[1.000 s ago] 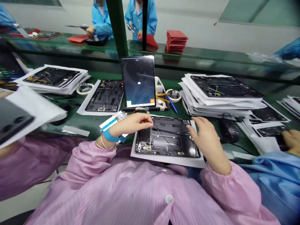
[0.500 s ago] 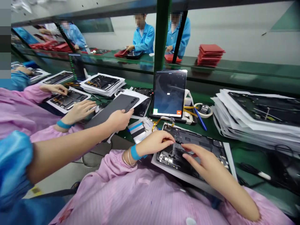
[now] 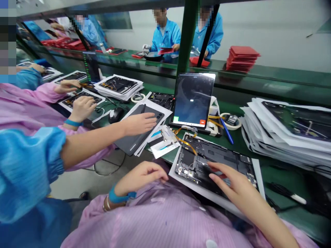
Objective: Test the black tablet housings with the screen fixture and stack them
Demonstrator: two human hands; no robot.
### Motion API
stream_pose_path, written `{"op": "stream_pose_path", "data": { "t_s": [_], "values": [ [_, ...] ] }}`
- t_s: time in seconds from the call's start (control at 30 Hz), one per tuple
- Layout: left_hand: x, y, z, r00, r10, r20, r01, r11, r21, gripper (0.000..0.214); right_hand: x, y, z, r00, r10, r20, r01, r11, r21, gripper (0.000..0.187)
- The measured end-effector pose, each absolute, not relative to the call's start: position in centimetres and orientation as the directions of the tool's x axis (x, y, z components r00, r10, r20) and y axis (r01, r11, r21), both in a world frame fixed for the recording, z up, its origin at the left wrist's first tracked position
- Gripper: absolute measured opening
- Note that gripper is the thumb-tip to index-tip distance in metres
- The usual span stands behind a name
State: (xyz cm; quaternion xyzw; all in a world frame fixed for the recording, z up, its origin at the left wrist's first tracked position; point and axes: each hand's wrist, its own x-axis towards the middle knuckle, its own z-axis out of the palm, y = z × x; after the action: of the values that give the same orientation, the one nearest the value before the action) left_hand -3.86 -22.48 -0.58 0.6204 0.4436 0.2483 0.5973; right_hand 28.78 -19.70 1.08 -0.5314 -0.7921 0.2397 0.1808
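Here the opened tablet (image 3: 222, 153) lies beneath the right hand (image 3: 236, 184), fingertips parted, beside the left hand (image 3: 144, 176), its grip unclear.

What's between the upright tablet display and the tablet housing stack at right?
In the head view: a white bracket, orange flex cables, a blue pen and a tape roll.

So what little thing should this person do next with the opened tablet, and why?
I'd probably bring the left hand to the orange ribbon cable and steady it. The cable reaches over the opened tablet with neither hand on it. The right hand is at the tablet, thumb and finger apart, while the left is off to its side.
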Motion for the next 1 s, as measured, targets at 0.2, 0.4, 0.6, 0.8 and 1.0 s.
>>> {"op": "stream_pose_path", "data": {
  "t_s": [0.2,0.4,0.6,0.8,1.0],
  "values": [
    [-10.6,-23.3,-6.2,-0.068,0.942,-0.329,0.067,0.333,0.94,0.033,29.1,-20.1,-0.2,-0.411,0.91,0.051,0.736,0.364,-0.571,0.038],
    [-11.1,-20.6,-6.1,-0.47,0.812,-0.348,-0.642,-0.044,0.765,0.02,29.8,-20.9,-1.4,-0.421,0.904,0.076,0.727,0.387,-0.567,0.041],
    [-10.6,-19.1,-4.8,-0.477,0.773,-0.419,-0.753,-0.114,0.648,0.028,30.1,-22.1,-1.5,-0.414,0.908,0.069,0.736,0.378,-0.561,0.041],
    [-10.4,-18.4,-2.7,-0.5,0.747,-0.438,-0.753,-0.125,0.646,0.023,30.0,-22.9,-1.4,-0.409,0.909,0.08,0.744,0.383,-0.548,0.041],
    [-9.7,-17.8,-1.2,-0.492,0.794,-0.357,-0.711,-0.13,0.691,0.028,29.9,-23.7,-1.3,-0.406,0.909,0.094,0.758,0.392,-0.521,0.041]
  ]
}}
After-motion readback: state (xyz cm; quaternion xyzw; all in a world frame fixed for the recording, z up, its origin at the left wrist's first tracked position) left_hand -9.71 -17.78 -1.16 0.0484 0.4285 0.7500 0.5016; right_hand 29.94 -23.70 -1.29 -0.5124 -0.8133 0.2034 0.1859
